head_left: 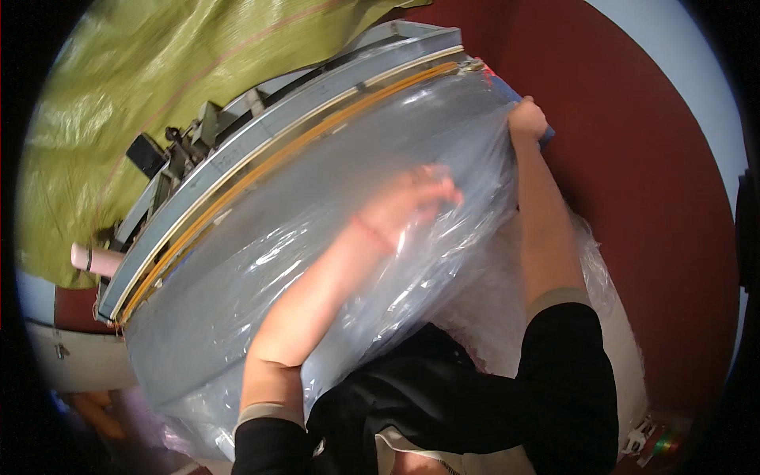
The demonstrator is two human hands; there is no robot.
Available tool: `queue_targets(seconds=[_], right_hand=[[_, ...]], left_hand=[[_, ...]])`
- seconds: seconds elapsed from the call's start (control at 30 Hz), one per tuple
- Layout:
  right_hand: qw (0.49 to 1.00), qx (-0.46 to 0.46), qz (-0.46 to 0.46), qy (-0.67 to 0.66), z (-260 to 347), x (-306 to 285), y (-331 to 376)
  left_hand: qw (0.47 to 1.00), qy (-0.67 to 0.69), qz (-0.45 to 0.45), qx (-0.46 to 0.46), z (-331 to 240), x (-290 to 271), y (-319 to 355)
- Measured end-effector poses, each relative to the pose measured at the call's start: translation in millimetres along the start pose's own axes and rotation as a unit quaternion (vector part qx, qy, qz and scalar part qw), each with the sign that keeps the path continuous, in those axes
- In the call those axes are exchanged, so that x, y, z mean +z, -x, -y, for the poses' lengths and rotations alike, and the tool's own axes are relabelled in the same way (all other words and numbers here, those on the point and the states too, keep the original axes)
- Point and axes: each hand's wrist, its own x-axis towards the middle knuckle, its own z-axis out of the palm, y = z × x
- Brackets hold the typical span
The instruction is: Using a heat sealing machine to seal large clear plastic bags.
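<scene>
On the sealing machine [261, 150], clear plastic bag [237, 309] under spread left fingers [431, 186], right fingers [526, 119] pinching its edge

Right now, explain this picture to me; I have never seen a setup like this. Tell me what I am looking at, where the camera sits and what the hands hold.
The picture comes from a wide-angle camera on a person's head, looking down, so straight edges look bent. The two bare forearms coming in from below are that person's own.

The long grey bar with an orange strip looks like a heat-sealing machine for bags. A large clear plastic bag is spread in front of it.

The left hand lies flat on the plastic, blurred by motion. The right hand pinches the bag's far corner near the bar's end.

Behind the machine lies a yellow-green woven sheet; to the right is a dark red floor.
</scene>
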Motion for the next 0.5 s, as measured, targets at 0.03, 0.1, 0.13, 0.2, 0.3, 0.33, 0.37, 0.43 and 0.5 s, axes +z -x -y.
queue_targets(seconds=[0.03, 0.1, 0.13, 0.2, 0.3, 0.33, 0.37, 0.43, 0.5], right_hand=[[1.000, -0.001, -0.006, 0.001, 0, -3, 1], [1.000, -0.014, -0.015, 0.010, 3, -8, 5], [0.999, -0.028, -0.016, 0.020, 3, -10, 8], [1.000, -0.022, -0.005, 0.011, 5, -13, 9], [1.000, -0.019, -0.006, 0.004, 3, -10, 8], [0.999, -0.010, 0.026, 0.019, 3, -7, 5], [1.000, -0.014, 0.019, 0.017, 1, -3, 3], [0.999, -0.022, 0.023, 0.022, -4, 5, -3], [0.999, -0.026, 0.013, 0.017, -8, 13, -9]], left_hand=[[0.997, -0.024, 0.079, -0.009, 4, -5, 24], [0.975, -0.073, 0.206, 0.030, 6, -27, 80], [0.961, -0.104, 0.247, 0.069, 4, -42, 115], [0.961, -0.014, 0.154, 0.231, 0, -71, 195], [0.843, 0.134, -0.142, 0.502, -27, -102, 317], [0.790, 0.128, -0.188, 0.569, -32, -105, 346], [0.665, 0.055, -0.397, 0.630, -34, -106, 363], [0.690, 0.017, -0.350, 0.633, -31, -92, 391], [0.764, 0.045, -0.397, 0.506, -13, -73, 402]])
